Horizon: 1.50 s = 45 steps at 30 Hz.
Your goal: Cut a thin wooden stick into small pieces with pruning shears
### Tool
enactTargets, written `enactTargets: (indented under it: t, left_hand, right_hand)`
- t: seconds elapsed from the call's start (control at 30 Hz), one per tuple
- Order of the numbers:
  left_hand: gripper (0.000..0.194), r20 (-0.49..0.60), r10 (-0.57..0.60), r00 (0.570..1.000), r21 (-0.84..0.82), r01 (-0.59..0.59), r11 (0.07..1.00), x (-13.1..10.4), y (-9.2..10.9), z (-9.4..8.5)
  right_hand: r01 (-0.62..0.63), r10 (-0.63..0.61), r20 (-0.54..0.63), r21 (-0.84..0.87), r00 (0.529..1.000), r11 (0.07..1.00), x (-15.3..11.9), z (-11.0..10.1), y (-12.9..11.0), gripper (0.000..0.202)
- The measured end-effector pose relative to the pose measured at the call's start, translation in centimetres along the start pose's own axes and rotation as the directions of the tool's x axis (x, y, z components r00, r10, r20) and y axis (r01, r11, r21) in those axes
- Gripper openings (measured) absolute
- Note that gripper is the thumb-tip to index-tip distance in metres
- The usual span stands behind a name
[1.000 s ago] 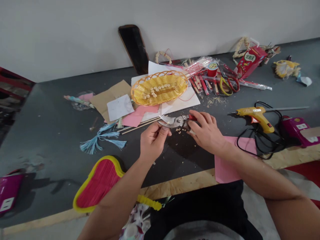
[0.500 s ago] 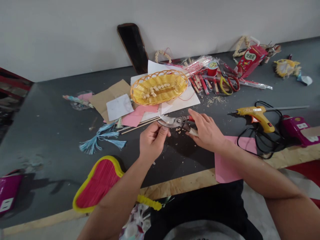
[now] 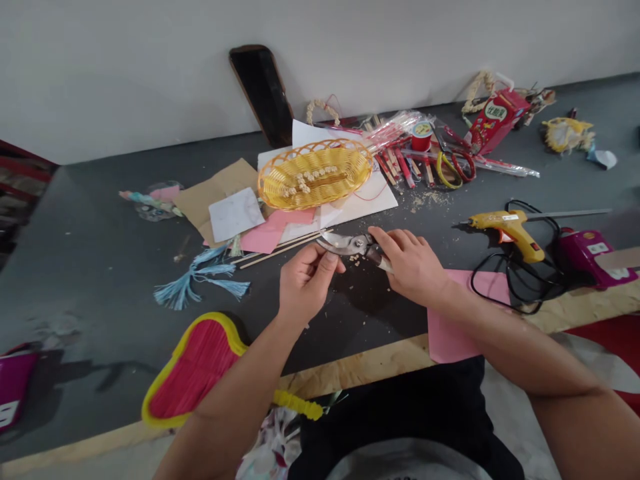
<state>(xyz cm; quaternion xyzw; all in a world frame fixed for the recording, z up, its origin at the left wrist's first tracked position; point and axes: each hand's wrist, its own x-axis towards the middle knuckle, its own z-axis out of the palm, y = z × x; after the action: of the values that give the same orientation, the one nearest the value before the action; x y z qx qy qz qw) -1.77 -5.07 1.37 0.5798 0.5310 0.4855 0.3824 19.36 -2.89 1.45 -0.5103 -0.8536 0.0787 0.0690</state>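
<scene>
My right hand (image 3: 413,263) is wrapped round the handles of metal pruning shears (image 3: 350,245), whose jaws point left. My left hand (image 3: 307,277) is pinched close to the blades, thumb against fingers; what it holds is too small to make out. Thin wooden sticks (image 3: 273,255) lie on the dark table (image 3: 350,327) just behind my left hand. Small pale cut bits are scattered below the shears. Beyond the hands, a yellow woven basket (image 3: 280,167) holds small beige pieces.
A yellow glue gun (image 3: 515,223) with a black cord and pink paper (image 3: 450,333) are at right. Scissors (image 3: 455,167), a red box (image 3: 500,117) and a phone (image 3: 263,93) stand or lie behind. Blue tassels (image 3: 193,280) and a red, yellow-edged fan (image 3: 195,367) are at left.
The fingers of my right hand have closed further round the shears' handles, and the handles are nearer together. The whole view has shifted slightly.
</scene>
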Motion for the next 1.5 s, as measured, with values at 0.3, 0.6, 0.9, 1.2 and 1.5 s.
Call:
enactTargets:
  t: [0.3,0.6,0.9,1.2,1.5]
  left_hand:
    - [0.03,0.011,0.007,1.0,0.009,-0.007,1.0,-0.27,0.29,-0.34]
    - [0.032,0.036,-0.05,0.998,-0.104,0.053,0.993,-0.03,0.04,-0.22]
    - [0.03,0.046,-0.043,0.998,-0.075,0.047,0.996,-0.02,0.09,-0.24]
    - [0.029,0.046,-0.055,0.997,-0.065,0.058,0.996,-0.28,-0.37,-0.4]
    - [0.027,0.024,-0.075,0.997,-0.091,0.077,0.993,0.27,0.1,0.03]
  right_hand:
    - [0.103,-0.102,-0.029,0.02,0.994,0.994,0.18,0.34,0.86,0.083]
    - [0.074,-0.076,-0.112,-0.028,0.991,0.997,0.04,0.63,0.69,0.074]
    - [0.104,-0.103,-0.04,0.021,0.994,0.994,0.09,0.48,0.64,0.087]
    - [0.084,-0.084,0.01,0.044,0.996,0.995,-0.1,0.33,0.18,0.075]
    - [0.037,-0.037,-0.005,-0.001,0.999,0.999,0.35,0.54,0.43,0.078]
